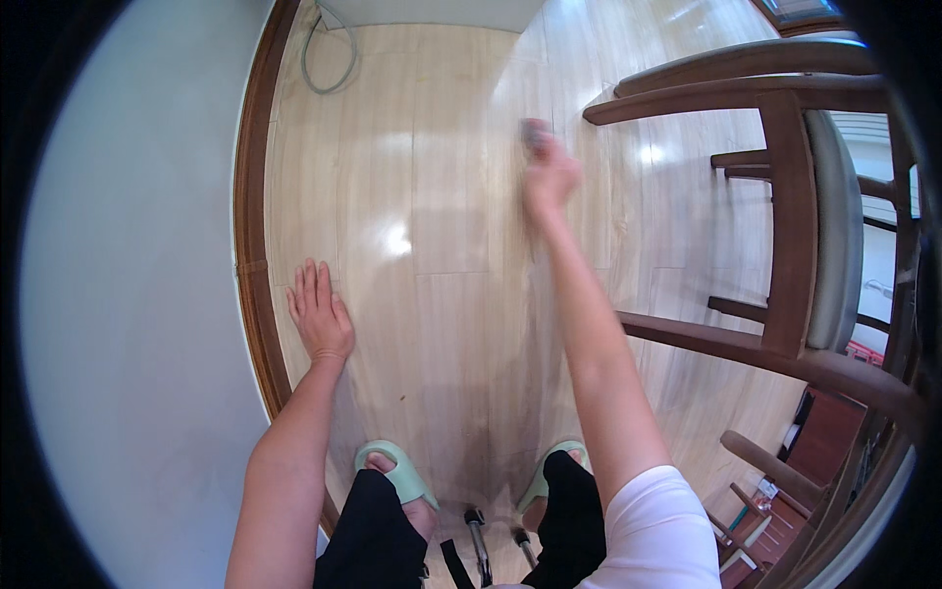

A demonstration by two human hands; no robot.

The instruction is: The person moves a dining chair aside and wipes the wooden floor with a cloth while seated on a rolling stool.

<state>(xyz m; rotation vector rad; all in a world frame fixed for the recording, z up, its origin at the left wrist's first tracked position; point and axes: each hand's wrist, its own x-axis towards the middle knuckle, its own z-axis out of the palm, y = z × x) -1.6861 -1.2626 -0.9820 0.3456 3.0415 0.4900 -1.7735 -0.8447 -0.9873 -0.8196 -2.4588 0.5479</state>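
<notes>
My left hand [321, 313] rests palm down on the pale wood-plank floor [450, 309], close to the brown baseboard. Its fingers point forward, slightly apart, and nothing is in them. Farther ahead and to the right, my right hand [550, 177] is stretched out low over the floor and blurred by motion. Its fingers are closed around a small dark object [531, 136]. Blur and the fingers hide what that object is, and I cannot tell whether it touches the planks. A tiny brown speck [402, 397] lies on the floor between my feet and hands.
A brown baseboard [254, 294] and white wall run along the left. A grey cable loop [329, 90] lies at the far left. Wooden chairs [784, 221] stand on the right, legs near my right arm. Behind my green slippers [397, 471] are metal legs with casters [478, 534].
</notes>
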